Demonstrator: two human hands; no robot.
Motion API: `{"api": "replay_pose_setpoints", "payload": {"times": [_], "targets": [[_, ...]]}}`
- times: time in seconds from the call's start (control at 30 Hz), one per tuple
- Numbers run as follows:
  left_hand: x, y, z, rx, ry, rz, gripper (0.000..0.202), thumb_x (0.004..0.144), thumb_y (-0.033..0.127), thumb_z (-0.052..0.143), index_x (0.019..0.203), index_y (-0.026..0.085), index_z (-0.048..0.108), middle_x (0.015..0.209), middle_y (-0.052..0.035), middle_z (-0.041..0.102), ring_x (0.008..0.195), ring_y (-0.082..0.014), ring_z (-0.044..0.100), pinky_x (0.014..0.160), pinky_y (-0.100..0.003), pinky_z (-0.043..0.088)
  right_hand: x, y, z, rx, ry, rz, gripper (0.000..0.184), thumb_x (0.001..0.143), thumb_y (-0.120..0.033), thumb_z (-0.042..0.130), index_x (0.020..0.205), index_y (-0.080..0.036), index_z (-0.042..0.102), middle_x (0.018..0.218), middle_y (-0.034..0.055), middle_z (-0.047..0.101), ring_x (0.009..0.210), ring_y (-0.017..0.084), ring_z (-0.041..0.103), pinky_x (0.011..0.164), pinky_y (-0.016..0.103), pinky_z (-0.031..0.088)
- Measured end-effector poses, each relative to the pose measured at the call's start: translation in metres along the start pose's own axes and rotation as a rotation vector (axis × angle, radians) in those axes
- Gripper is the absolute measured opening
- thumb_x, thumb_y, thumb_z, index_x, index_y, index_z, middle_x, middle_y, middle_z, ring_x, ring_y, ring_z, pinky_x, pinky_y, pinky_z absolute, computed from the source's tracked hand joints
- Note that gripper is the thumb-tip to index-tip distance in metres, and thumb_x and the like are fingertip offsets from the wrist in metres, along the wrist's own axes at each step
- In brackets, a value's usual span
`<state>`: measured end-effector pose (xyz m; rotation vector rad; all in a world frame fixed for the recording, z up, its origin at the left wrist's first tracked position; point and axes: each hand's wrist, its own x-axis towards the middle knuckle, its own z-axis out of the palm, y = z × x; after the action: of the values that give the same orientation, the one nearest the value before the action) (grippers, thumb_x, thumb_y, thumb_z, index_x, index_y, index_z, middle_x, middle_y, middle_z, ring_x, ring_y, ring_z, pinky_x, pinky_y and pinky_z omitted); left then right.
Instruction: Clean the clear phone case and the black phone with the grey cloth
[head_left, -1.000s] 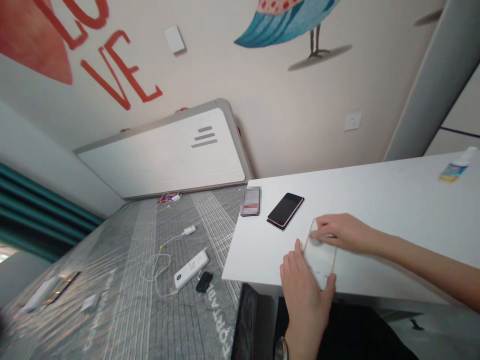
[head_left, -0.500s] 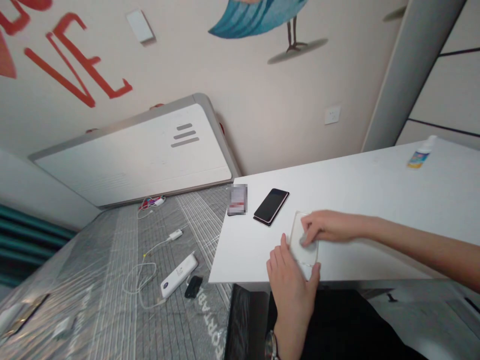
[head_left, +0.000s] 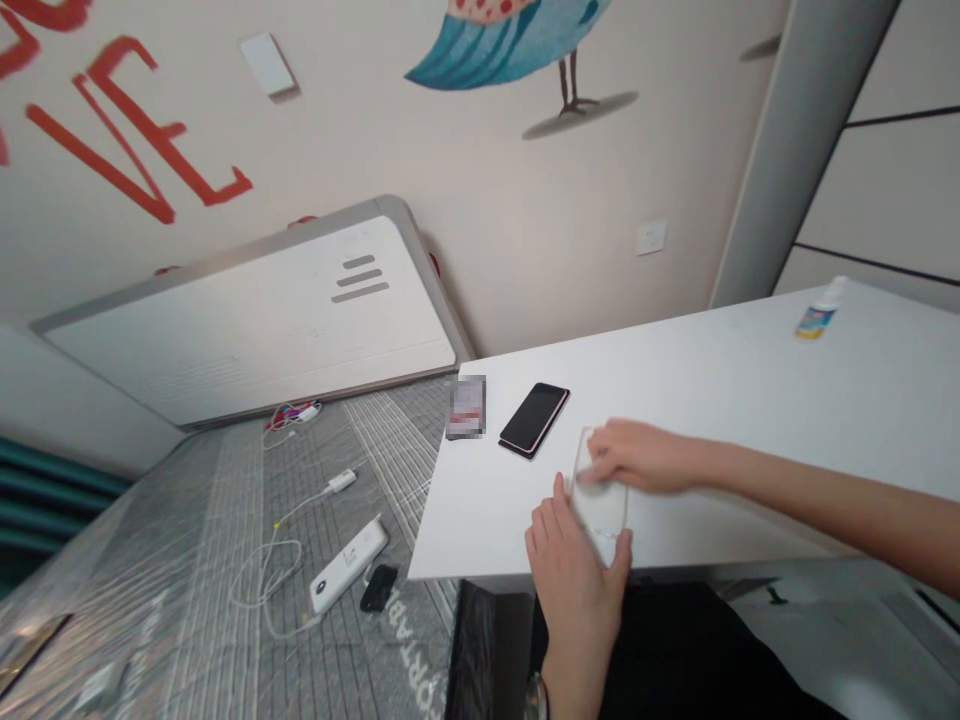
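A clear phone case lies near the front edge of the white table. My left hand grips its near end, thumb on one side and fingers on the other. My right hand is curled over the case's far end, fingertips pressed on it. A black phone lies face up just beyond the case, to the left. A small blurred card rests at the table's far left corner.
A small spray bottle lies at the table's far right. Left of the table is a grey mattress with a white power bank, a black object, cables and a charger. A white headboard leans against the wall.
The view has swung right and slightly down. My right hand's fingers have shifted along the case's far end, and my left hand keeps hold of its near end.
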<state>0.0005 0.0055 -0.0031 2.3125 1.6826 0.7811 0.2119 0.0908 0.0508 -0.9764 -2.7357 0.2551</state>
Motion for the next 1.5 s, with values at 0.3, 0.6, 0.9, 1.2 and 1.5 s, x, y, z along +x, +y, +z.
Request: {"api": "replay_pose_setpoints", "payload": {"times": [0.3,0.6,0.9,1.2,1.5], "targets": [[0.001,0.003,-0.003,0.002,-0.02,-0.021,0.086,0.09,0.043,0.073,0.157,0.015,0.027,0.121,-0.0101,0.059,0.114,-0.0293,0.055,0.098,-0.045,0.043,-0.013,-0.002,0.006,-0.097,0.0,0.08,0.037,0.099,-0.011,0.047,0.118,-0.025,0.075,0.09,0.0076,0.065,0.084,0.02,0.055,0.079,0.034,0.032],[0.001,0.003,-0.001,-0.003,-0.02,-0.022,0.087,0.089,0.042,0.074,0.157,0.016,0.026,0.121,-0.0103,0.059,0.115,-0.0298,0.055,0.098,-0.046,0.043,-0.012,-0.008,0.007,-0.079,-0.001,0.077,0.037,0.093,-0.007,0.05,0.115,-0.024,0.075,0.09,0.0071,0.066,0.083,0.021,0.055,0.078,0.034,0.032],[-0.001,0.001,-0.001,-0.015,-0.01,-0.009,0.089,0.087,0.039,0.077,0.157,0.015,0.028,0.122,-0.0101,0.059,0.115,-0.029,0.056,0.099,-0.045,0.043,-0.012,-0.001,0.008,-0.069,-0.048,0.028,0.041,0.092,-0.007,0.051,0.119,-0.026,0.073,0.094,0.0063,0.068,0.087,0.021,0.059,0.082,0.034,0.033],[-0.001,0.001,-0.001,-0.025,-0.01,-0.004,0.089,0.086,0.037,0.077,0.157,0.014,0.029,0.122,-0.0103,0.059,0.115,-0.0294,0.055,0.1,-0.045,0.043,-0.015,-0.008,0.014,0.008,-0.053,0.005,0.041,0.096,-0.01,0.048,0.124,-0.029,0.072,0.094,0.0057,0.068,0.087,0.021,0.059,0.084,0.035,0.034],[-0.002,-0.001,0.0,-0.019,-0.017,-0.002,0.085,0.088,0.039,0.075,0.156,0.015,0.029,0.121,-0.0105,0.058,0.115,-0.0299,0.055,0.1,-0.047,0.043,-0.011,-0.007,0.009,-0.007,-0.029,0.105,0.039,0.098,-0.01,0.047,0.115,-0.028,0.076,0.088,0.0053,0.067,0.087,0.021,0.06,0.084,0.036,0.031]]}}
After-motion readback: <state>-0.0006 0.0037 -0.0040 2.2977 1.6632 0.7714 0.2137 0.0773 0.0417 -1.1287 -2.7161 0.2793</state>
